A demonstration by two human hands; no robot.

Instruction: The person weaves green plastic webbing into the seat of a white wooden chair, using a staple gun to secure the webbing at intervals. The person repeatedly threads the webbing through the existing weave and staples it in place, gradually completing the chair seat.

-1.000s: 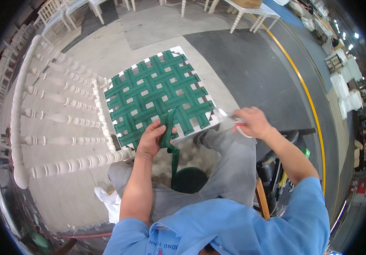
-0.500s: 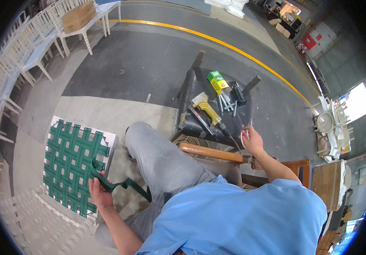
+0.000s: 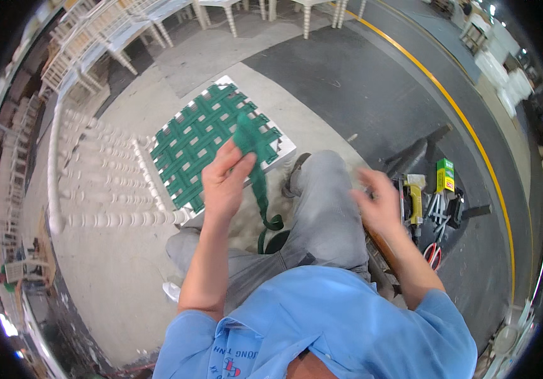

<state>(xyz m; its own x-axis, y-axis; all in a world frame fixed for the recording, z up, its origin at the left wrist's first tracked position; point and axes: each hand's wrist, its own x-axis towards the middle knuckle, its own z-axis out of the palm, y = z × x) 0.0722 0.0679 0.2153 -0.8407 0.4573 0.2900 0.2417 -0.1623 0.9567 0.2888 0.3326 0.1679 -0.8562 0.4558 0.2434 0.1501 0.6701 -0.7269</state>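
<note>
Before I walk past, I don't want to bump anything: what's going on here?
A person in a blue shirt pinches a green band in the left hand. A white chair stands in front, its seat covered in crisscrossed green webbing. The right hand is blurred, but it looks open and empty. Red-handled scissors lie near a yellow tool to the person's right.

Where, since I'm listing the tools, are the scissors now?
In the head view, the red-handled scissors lie on the person's right, to the lower right of the right hand, just below the silvery strips.
</note>
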